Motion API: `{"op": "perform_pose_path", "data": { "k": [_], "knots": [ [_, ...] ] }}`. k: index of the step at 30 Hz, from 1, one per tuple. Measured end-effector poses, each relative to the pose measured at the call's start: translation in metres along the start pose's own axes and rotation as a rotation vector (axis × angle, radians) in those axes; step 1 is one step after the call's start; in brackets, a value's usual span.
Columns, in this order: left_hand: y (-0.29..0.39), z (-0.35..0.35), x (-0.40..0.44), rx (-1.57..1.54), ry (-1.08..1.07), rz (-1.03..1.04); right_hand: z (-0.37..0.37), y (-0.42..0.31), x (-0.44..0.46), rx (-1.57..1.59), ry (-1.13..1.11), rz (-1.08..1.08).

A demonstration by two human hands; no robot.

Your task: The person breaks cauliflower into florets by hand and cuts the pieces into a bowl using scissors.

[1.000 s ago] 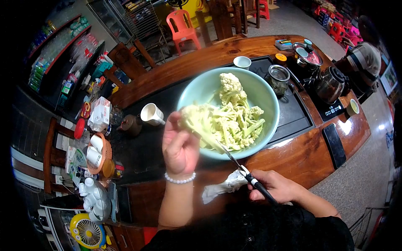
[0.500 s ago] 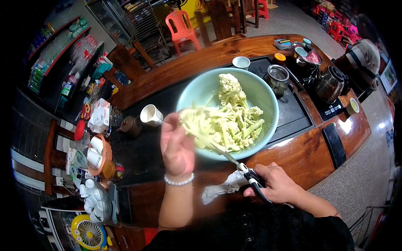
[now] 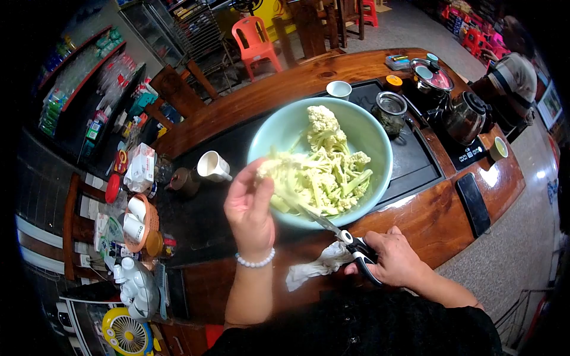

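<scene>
A pale green bowl (image 3: 380, 142) stands on a black tray, with cut cauliflower (image 3: 347, 178) heaped inside. Over its left rim, my left hand (image 3: 250, 207) is closed on a cauliflower piece (image 3: 281, 172), which is blurred by motion. My right hand (image 3: 395, 259) grips black-and-white scissors (image 3: 355, 244) by the handles at the bowl's near edge. Their blades point up and left toward the held piece; exactly where the tips meet it is hard to make out. Below the bowl, a crumpled white tissue (image 3: 314, 267) lies on the wood beside the scissors.
Left of the bowl are a white cup (image 3: 214, 166) and a brown teapot (image 3: 184, 181). Behind it is a small cup (image 3: 338, 90). A glass jar (image 3: 390, 113), a glass kettle (image 3: 466, 118) and a phone (image 3: 473, 204) lie to the right. Another person (image 3: 510, 83) is at far right.
My left hand has turned slightly, its thumb now showing against the cauliflower piece. The scissors stay in my right hand, almost unmoved. The whole view has shifted slightly.
</scene>
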State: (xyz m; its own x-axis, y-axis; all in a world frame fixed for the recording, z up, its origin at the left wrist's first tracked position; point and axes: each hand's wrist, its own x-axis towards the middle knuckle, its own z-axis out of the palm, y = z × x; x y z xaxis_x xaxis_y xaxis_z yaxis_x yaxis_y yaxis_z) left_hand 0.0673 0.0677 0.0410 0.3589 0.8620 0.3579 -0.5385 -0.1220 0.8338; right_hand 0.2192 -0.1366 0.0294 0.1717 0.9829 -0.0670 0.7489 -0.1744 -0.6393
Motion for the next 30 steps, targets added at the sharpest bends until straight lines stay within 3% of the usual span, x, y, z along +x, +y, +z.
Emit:
{"op": "perform_pose_path", "data": {
  "k": [20,30],
  "knots": [
    [-0.015,0.008,-0.013,0.053,-0.007,0.124,-0.001,-0.005,0.007,0.169,-0.021,-0.027],
    [-0.012,0.009,-0.011,-0.015,0.032,0.031,0.0,-0.001,0.01,0.155,0.008,-0.057]
  ]
}}
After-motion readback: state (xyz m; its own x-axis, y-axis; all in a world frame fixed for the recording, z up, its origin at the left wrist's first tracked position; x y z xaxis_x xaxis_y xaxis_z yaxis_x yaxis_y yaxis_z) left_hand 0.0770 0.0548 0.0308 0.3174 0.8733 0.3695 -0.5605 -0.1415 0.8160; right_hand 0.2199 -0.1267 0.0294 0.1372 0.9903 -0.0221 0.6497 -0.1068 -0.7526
